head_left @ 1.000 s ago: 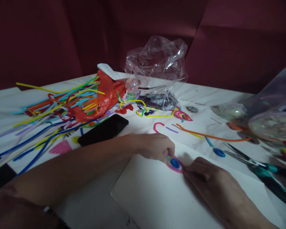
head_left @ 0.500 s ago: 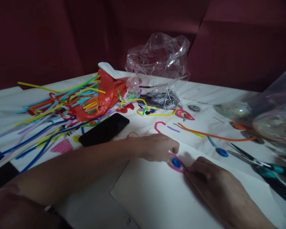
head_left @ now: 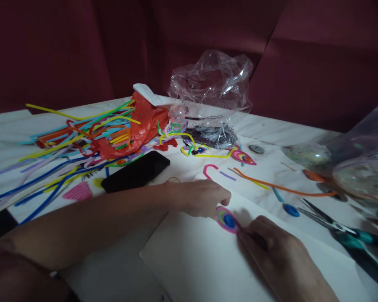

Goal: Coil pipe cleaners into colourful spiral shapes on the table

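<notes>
Between my hands is a teardrop-shaped pipe-cleaner coil (head_left: 227,220), pink at the rim, with yellow and light tones inside and a blue middle. My left hand (head_left: 201,198) pinches its rounded far end, with the fingertips partly hidden. My right hand (head_left: 279,251) has thumb and fingers closed on the pointed near end. The coil is held just over a white sheet of paper (head_left: 189,256); whether it touches the sheet I cannot tell. A similar pink coil (head_left: 244,157) lies farther back, and a small blue coil (head_left: 290,210) lies to the right.
Scissors (head_left: 340,226) with teal-and-black handles lie open at the right. An orange pipe cleaner (head_left: 286,188) stretches behind my right hand. At the left are a black phone (head_left: 137,171), many loose pipe cleaners and a red bag (head_left: 148,121). A clear plastic bag (head_left: 212,79) stands at the back.
Both hands and the coil have shifted slightly left and downward in the picture. Both hands keep their grip on the coil.
</notes>
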The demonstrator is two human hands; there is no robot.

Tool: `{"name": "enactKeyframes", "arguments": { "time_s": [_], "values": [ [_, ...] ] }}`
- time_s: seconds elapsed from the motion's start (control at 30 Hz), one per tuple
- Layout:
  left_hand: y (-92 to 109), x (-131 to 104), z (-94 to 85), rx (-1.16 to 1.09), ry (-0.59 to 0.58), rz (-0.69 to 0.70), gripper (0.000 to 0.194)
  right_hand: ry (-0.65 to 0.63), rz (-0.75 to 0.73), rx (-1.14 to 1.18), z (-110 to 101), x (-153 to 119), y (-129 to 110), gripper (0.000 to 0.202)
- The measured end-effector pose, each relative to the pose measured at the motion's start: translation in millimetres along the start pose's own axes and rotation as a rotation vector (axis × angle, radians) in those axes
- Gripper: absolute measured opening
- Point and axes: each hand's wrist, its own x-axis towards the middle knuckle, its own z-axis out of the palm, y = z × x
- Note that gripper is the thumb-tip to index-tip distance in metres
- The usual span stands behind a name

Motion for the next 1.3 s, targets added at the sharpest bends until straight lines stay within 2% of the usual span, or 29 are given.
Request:
{"name": "enactKeyframes", "arguments": {
  "time_s": [0.2,0.43,0.57,0.77,0.93,1.03,1.13,1.3],
  "values": [
    [-2.1,0.1,-3.9,-0.037,-0.061,0.048,0.045,-0.054,-0.075,-0.022,1.2,0.8,6.1,0.029],
    [-3.6,3.3,2.8,-0.025,-0.014,0.088,0.034,-0.041,-0.037,0.013,1.4,-3.2,6.2,0.029],
    [-6.4,6.2,6.1,-0.016,0.004,0.104,0.032,-0.078,-0.015,0.104,0.3,-4.6,6.3,0.034],
    [-5.7,6.5,7.1,-0.024,0.026,0.094,0.033,-0.024,-0.085,-0.017,-0.7,-3.0,6.0,0.029],
    [-5.8,5.8,6.7,-0.053,0.014,0.085,0.03,-0.093,0.041,-0.046,3.5,-3.8,13.1,0.028],
    [-4.5,4.5,5.8,-0.045,0.007,0.077,0.029,-0.133,0.067,-0.051,5.7,-3.2,17.3,0.025],
    [-1.3,1.9,5.3,-0.02,0.012,0.083,0.03,-0.093,0.021,-0.079,5.3,-1.0,14.0,0.026],
    [3.9,-2.6,6.7,0.05,0.069,0.144,0.023,0.056,-0.154,-0.199,-2.8,1.2,2.7,0.036]
  ]
}}
